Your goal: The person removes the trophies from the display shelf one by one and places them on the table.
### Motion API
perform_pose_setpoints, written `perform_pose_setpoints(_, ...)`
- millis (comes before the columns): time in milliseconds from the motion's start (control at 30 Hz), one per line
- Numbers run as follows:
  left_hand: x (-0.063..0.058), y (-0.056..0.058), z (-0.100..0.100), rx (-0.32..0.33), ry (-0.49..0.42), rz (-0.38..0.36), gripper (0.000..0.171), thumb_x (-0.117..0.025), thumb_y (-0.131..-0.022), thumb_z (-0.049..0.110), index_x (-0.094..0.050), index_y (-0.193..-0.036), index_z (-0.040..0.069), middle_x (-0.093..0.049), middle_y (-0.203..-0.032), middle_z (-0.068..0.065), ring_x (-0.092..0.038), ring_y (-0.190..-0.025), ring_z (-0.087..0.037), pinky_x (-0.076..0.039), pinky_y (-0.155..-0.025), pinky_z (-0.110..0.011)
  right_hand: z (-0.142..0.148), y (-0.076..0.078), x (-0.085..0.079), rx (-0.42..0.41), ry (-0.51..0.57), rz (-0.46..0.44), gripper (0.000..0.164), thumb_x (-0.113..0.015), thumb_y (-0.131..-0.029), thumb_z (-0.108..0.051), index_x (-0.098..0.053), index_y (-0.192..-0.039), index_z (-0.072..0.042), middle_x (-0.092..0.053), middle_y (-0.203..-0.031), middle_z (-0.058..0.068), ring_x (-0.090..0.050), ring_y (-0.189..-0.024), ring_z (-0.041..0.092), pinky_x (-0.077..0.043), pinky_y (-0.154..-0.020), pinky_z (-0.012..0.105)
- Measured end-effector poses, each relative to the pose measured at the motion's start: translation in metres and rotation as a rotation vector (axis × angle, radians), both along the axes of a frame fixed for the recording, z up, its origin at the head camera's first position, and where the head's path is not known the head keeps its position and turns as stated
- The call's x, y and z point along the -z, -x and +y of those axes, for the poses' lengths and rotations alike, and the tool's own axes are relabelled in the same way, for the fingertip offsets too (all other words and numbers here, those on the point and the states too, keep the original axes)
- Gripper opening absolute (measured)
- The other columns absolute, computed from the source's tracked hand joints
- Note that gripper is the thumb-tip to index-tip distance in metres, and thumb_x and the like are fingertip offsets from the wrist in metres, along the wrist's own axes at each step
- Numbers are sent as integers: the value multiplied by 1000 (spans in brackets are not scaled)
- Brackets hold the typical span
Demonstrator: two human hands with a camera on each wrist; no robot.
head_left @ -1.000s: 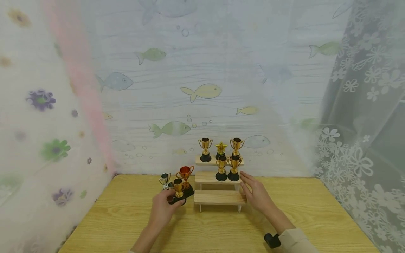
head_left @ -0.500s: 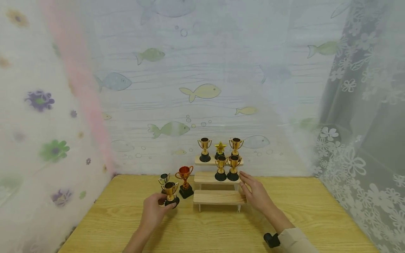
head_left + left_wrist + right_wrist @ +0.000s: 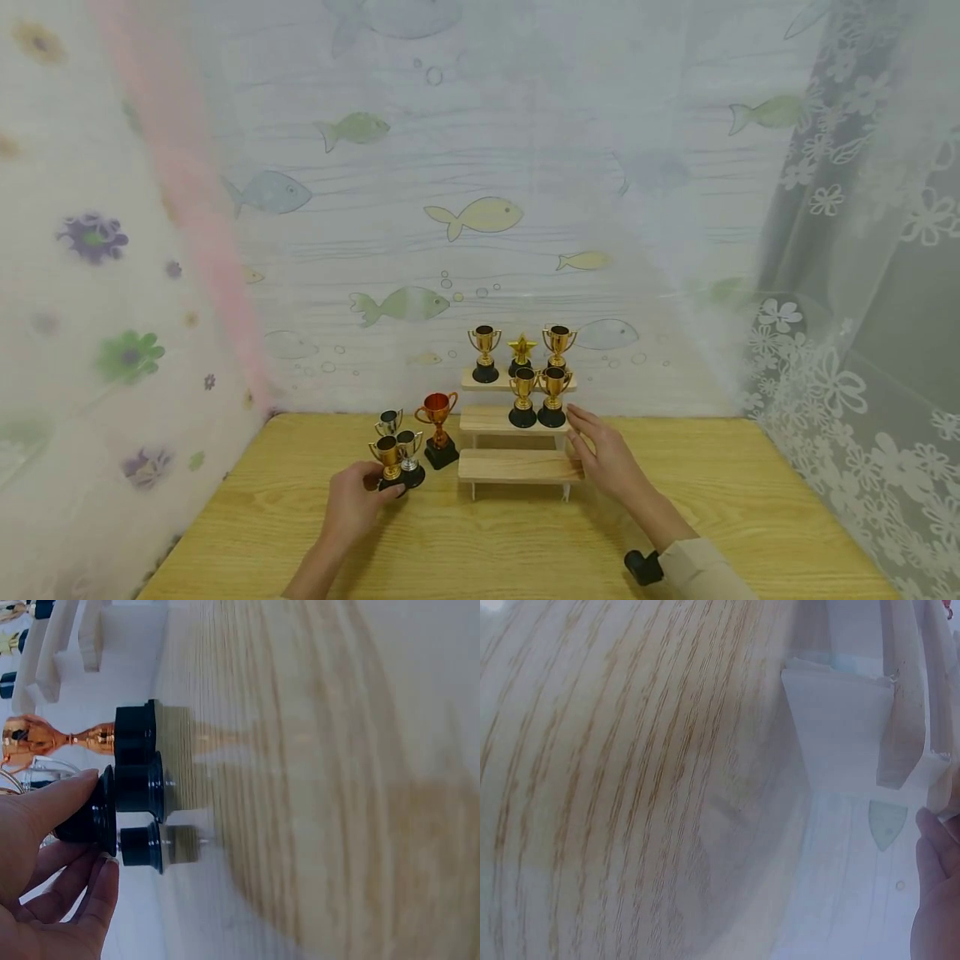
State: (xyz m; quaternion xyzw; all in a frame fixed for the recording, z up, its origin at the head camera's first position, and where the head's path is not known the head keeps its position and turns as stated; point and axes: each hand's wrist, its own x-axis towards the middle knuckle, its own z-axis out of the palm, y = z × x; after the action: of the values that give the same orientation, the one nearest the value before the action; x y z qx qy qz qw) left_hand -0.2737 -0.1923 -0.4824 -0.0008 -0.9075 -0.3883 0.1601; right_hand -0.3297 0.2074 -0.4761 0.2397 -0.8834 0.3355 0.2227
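Note:
My left hand (image 3: pixel 351 502) pinches a small gold trophy cup (image 3: pixel 387 452) by its black base, left of the stand. In the left wrist view that base (image 3: pixel 91 814) is between thumb and fingers, raised off the tabletop. Two silver trophy cups, one nearer (image 3: pixel 409 447) and one behind (image 3: pixel 389 422), stand close by. A copper-orange trophy cup (image 3: pixel 437 412) on a square black base is to their right. My right hand (image 3: pixel 606 460), fingers extended, rests at the right side of the three-tier wooden stand (image 3: pixel 517 466).
On the top tier are two gold cups, left (image 3: pixel 485 343) and right (image 3: pixel 558 340), with a star trophy (image 3: pixel 522 347) between. Two more gold cups, one (image 3: pixel 523 390) beside another (image 3: pixel 553 390), occupy the middle tier's right half. Behind the wood-grain table (image 3: pixel 510 550) hangs a fish-print curtain (image 3: pixel 480 167).
My left hand has moved left and slightly nearer with the gold trophy cup, uncovering the nearer silver cup. My right hand stays at the stand.

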Motion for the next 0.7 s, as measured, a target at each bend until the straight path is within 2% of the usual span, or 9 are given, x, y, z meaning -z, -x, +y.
perform_pose_setpoints(333,5,8,-9,-15,11,23,27,-89,-77,11,-74,-94,-4,-69,-83,-8,-56,-74,-18,-47,-65,-32,-1,0,1,-5,1,0,40,-56,-106,-10,-55,-141,10,-50,-150,24,-49,-136,46,-42,-107,59)
perform_pose_setpoints(700,13,18,-20,-33,-5,-3,26,-89,-77,12,-75,-93,-3,-71,-82,-7,-60,-75,-18,-50,-67,-34,0,0,3,4,-4,4,40,-56,-106,-12,-55,-141,9,-51,-150,23,-49,-136,45,-41,-107,59)
